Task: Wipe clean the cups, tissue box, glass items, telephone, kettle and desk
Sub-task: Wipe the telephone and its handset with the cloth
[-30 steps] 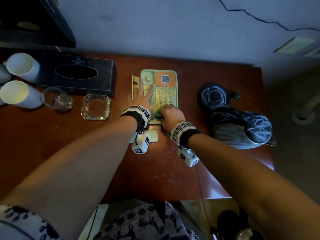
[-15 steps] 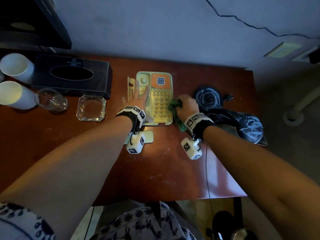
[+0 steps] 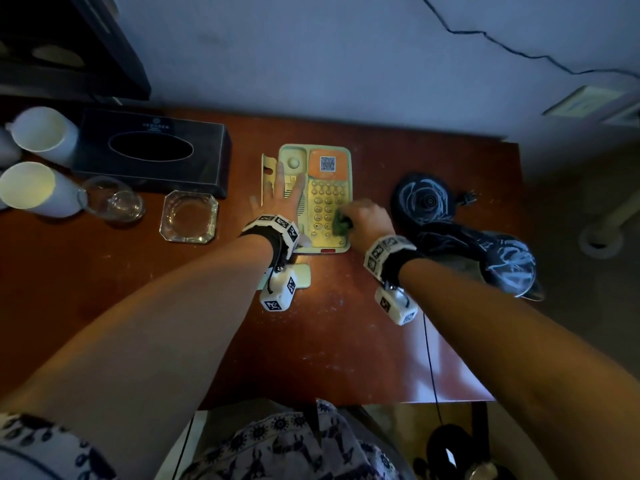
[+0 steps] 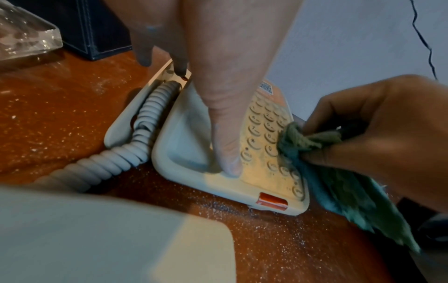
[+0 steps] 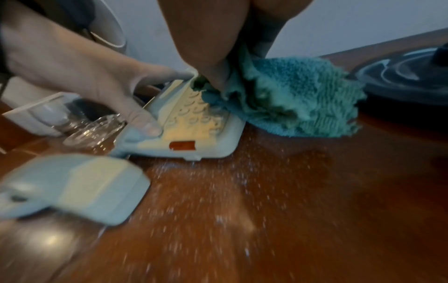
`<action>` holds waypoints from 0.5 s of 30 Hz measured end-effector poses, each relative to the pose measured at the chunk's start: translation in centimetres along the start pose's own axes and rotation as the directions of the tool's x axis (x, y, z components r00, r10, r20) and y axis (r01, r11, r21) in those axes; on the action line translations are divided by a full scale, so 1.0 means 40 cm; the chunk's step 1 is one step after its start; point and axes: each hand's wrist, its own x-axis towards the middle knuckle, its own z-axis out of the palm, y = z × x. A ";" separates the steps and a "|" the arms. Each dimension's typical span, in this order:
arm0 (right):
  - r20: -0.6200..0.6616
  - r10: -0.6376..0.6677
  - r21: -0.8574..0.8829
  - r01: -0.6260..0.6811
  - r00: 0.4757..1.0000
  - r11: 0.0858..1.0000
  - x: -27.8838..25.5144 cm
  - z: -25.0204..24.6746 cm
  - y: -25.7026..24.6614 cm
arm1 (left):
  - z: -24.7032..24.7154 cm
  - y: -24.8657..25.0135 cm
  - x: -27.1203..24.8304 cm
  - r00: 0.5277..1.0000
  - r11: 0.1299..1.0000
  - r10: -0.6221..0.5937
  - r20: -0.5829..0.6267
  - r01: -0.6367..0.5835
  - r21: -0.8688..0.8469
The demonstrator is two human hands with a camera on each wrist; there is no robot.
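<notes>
green terry cloth (image 4: 312, 141), bunched in the right hand (image 3: 367, 220), rubs the keypad of the pale plastic telephone (image 3: 329, 188) mid-desk (image 3: 346, 341); flat left hand (image 3: 277, 199) braces it. risk: base sliding, snagging the coiled cord (image 4: 135, 137).

You're at what looks like a hotel guest room desk. Reddish wood desk (image 3: 346, 358) pushed against a plain wall, with a corded desk telephone (image 3: 329, 188) carrying a QR sticker, a black tissue box (image 3: 152, 150), two white cups (image 3: 34, 161), a clear glass (image 3: 114, 202) and a glass ashtray (image 3: 188, 216) lined up beside it. An electric kettle (image 3: 485, 258) lies by its round base (image 3: 426, 199). Wall socket plate (image 3: 585, 102) is at upper right, and a dark cable (image 3: 519, 50) runs along the wall. Desk surface shows white dust specks.
</notes>
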 end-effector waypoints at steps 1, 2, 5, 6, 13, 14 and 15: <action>0.021 -0.025 -0.016 0.025 0.999 1.000 -0.011 0.011 0.007 | -0.001 0.000 0.001 1.000 1.000 -0.006 0.004 0.006 0.000; 0.051 -0.041 -0.034 0.043 0.998 0.998 -0.021 0.012 0.010 | -0.002 0.001 0.001 1.000 1.000 -0.010 0.008 0.010 0.004; 0.058 -0.052 -0.038 0.055 0.997 0.998 -0.006 0.001 0.016 | -0.001 0.004 0.002 1.000 1.000 -0.012 0.010 0.012 0.014; 0.021 -0.030 -0.029 0.031 0.999 0.999 0.009 -0.006 0.015 | 0.000 0.005 0.002 1.000 1.000 -0.010 0.014 0.010 0.011; -0.086 0.071 -0.020 -0.073 0.994 0.997 0.115 -0.034 0.022 | 0.000 0.007 0.001 0.999 1.000 -0.014 0.030 0.013 0.006; -0.080 0.063 -0.003 -0.063 0.995 0.998 0.100 -0.031 0.024 | 0.001 0.007 0.001 0.999 1.000 -0.011 0.030 0.010 0.006; -0.064 0.039 0.010 -0.039 0.997 0.999 0.084 -0.025 0.026 | -0.002 0.007 0.001 1.000 1.000 -0.012 0.024 0.011 0.011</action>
